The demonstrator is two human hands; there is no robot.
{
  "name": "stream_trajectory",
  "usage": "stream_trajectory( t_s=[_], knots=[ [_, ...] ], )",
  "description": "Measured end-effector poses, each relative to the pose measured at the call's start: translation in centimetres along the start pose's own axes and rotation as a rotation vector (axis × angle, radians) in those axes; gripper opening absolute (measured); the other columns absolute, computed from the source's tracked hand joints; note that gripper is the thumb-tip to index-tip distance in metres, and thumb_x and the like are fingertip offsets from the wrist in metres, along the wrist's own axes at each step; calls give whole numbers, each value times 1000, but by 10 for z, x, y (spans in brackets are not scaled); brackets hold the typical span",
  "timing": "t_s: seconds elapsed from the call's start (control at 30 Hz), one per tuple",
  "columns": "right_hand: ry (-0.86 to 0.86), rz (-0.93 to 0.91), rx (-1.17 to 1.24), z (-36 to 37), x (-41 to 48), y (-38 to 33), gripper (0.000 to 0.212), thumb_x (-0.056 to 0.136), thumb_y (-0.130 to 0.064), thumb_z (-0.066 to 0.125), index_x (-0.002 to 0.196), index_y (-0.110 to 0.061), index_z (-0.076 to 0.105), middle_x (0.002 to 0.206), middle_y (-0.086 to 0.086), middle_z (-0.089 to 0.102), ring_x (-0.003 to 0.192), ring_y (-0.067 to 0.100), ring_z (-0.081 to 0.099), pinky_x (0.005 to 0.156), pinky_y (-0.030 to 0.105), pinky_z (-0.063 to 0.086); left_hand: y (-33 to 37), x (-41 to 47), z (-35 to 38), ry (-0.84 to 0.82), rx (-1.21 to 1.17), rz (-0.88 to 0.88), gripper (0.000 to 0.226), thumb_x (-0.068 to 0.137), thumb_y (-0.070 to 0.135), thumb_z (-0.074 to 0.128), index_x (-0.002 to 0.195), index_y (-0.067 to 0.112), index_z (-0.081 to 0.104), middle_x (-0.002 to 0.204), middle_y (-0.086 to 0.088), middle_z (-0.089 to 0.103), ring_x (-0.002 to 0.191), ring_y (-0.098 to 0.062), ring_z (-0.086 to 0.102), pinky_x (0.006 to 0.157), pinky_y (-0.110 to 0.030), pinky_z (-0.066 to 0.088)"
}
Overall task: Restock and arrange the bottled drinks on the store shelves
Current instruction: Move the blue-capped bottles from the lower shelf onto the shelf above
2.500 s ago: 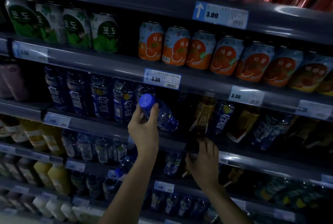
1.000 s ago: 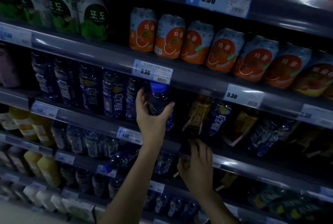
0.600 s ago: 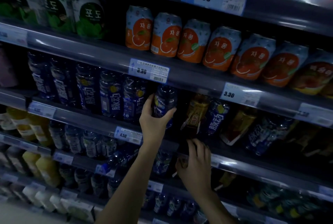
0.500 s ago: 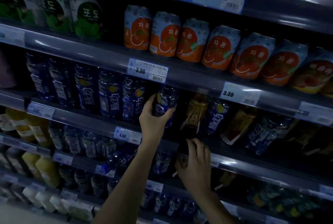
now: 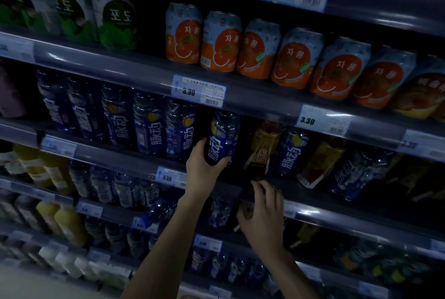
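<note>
Fingers [image 5: 199, 147] grip blue bottle [image 5: 222, 137] beside amber bottle [image 5: 263, 147].

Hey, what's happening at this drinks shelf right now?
A person is restocking a store shelf. Their left hand grips a blue bottle near its base, standing it upright at the right end of a row of matching blue bottles. Their right hand rests lower down at the shelf edge, apparently over something dark that is too dim to identify. Orange cans line the shelf above.
</note>
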State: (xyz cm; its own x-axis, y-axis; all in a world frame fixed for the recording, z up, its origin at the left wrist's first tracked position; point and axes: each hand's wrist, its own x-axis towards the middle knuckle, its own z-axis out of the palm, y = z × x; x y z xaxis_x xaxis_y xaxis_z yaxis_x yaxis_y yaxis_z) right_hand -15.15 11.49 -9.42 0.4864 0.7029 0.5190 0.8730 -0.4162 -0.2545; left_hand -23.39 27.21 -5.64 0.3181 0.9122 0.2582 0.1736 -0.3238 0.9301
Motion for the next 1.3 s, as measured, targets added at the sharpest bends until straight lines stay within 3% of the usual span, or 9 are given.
stream_trajectory(
  t_s=[0.1,0.37,0.5,0.67,1.1,1.3],
  knots=[
    [-1,19,-3,1,0,-1,69,67,-26,80,128,-7,53,128,13,51,118,28,35,101,55,41,3,-2,-2,1,-23,-2,66,74,40,78,130,30,43,111,16,58,93,8,53,79,-18,45],
    [-4,28,5,-1,0,-3,69,68,-26,80,128,-7,52,129,13,49,119,28,34,101,54,40,5,-3,1,6,-32,4,72,76,36,77,136,21,40,125,2,57,114,-14,55,94,-42,50],
    [-2,26,9,-2,1,-4,68,68,-25,80,128,-7,53,128,13,50,119,28,34,101,54,41,3,-5,0,-17,-23,32,73,78,35,76,138,21,37,128,2,55,117,-13,52,96,-40,49],
    [-7,45,16,-2,2,-5,68,67,-25,79,128,-6,53,128,14,50,118,27,34,101,54,40,-1,-5,-1,-12,-8,26,72,78,34,75,138,24,36,127,4,58,113,-6,52,86,-23,45],
    [-46,50,10,-2,2,-5,69,69,-27,76,130,-8,51,130,12,48,119,34,42,100,51,40,4,-11,3,8,36,68,70,82,31,72,140,19,34,134,-3,51,121,-16,49,98,-39,47],
    [-37,58,17,-2,2,-7,69,67,-25,78,129,-8,51,129,12,48,118,30,37,100,52,40,9,-11,16,88,36,45,73,76,31,79,134,24,36,129,0,47,105,-3,41,88,-21,38]
  ],
)
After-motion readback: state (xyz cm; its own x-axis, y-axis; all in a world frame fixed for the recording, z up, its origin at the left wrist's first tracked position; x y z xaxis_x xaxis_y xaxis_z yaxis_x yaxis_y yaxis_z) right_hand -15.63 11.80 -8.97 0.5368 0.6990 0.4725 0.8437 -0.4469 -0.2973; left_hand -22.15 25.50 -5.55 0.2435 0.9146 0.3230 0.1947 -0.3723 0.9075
